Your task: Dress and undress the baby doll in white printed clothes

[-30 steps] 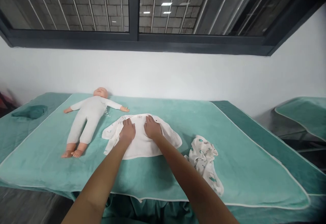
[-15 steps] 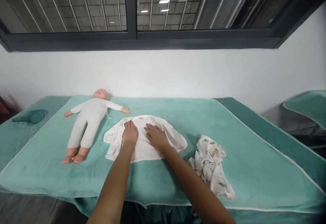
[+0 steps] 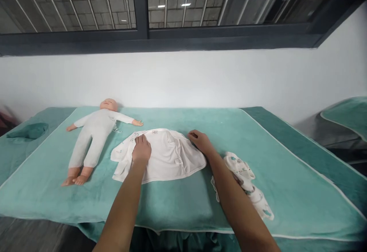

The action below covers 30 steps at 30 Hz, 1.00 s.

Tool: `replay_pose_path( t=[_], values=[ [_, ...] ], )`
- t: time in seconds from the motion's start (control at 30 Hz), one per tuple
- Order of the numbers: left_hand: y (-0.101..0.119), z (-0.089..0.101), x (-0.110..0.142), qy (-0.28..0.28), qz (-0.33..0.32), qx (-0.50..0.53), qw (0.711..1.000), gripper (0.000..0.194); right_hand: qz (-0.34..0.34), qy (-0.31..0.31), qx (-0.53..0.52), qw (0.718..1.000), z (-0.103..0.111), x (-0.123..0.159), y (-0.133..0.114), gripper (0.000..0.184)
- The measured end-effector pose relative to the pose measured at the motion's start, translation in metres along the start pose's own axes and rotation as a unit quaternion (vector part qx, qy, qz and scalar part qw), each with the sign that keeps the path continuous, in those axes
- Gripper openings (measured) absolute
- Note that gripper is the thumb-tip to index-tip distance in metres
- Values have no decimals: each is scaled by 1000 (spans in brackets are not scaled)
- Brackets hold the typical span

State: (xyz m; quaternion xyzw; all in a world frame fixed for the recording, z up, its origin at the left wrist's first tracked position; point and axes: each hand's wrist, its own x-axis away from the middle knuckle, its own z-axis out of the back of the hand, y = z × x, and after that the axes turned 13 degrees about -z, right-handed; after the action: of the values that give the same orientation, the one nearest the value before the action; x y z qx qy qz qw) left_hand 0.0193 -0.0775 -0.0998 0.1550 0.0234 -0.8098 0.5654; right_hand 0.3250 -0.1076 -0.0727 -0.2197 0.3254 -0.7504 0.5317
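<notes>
A small white baby shirt [image 3: 163, 156] lies spread on the teal bed cover, with a printed tag at its neckline and a patterned strip along its left side. My left hand [image 3: 141, 148] rests flat on the left part of the shirt, fingers extended. At the shirt's upper right edge is my right hand [image 3: 201, 142], its fingers loosely bent and no cloth visibly gripped. Folds run down the middle right of the shirt. Partly behind my right forearm lies a crumpled white garment [image 3: 243, 175] with a printed pattern.
A baby doll [image 3: 96, 130] in a white suit lies on its back at the left, arms spread. The teal cover [image 3: 177, 206] has a white-piped front edge. A dark teal cloth [image 3: 28, 131] sits far left. A white wall [image 3: 177, 80] and a dark-framed window [image 3: 183, 44] stand behind.
My right hand has moved off the middle of the shirt to its upper right edge. My left hand stays on the shirt. The view has shifted slightly.
</notes>
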Motion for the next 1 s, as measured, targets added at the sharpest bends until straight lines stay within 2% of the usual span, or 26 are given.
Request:
replay_pose_path(
  t=[0.13,0.3,0.4,0.47,0.57,0.7,0.77,0.87,0.93,1.0],
  values=[
    [-1,-3,0,13,-9,4,1000,50,37,-44,71,996,-12,15,-3,28],
    [-3,-8,0,29,-14,-5,999,49,38,-18,85,995,-11,16,-2,27],
    [-3,-8,0,37,-23,-15,999,47,33,-43,90,994,-9,18,3,24],
    [-3,-8,1,42,-29,-19,999,46,20,-38,35,998,-7,21,5,26],
    [-4,-8,1,48,-34,-19,998,46,-30,8,-117,993,-4,21,8,31],
    [-5,-9,1,54,-39,-20,998,44,-143,19,-309,940,2,10,14,38],
    [-6,-10,1,59,-45,-22,997,44,-160,85,-371,911,3,4,18,42],
    [-5,-10,1,65,-44,-17,997,43,-106,222,-405,881,4,-4,21,42],
    [-5,-10,1,63,-42,-13,997,44,-68,289,-375,878,5,-4,24,39],
    [-5,-9,1,58,-41,-11,997,45,-79,330,-296,893,6,-2,27,38]
  ],
)
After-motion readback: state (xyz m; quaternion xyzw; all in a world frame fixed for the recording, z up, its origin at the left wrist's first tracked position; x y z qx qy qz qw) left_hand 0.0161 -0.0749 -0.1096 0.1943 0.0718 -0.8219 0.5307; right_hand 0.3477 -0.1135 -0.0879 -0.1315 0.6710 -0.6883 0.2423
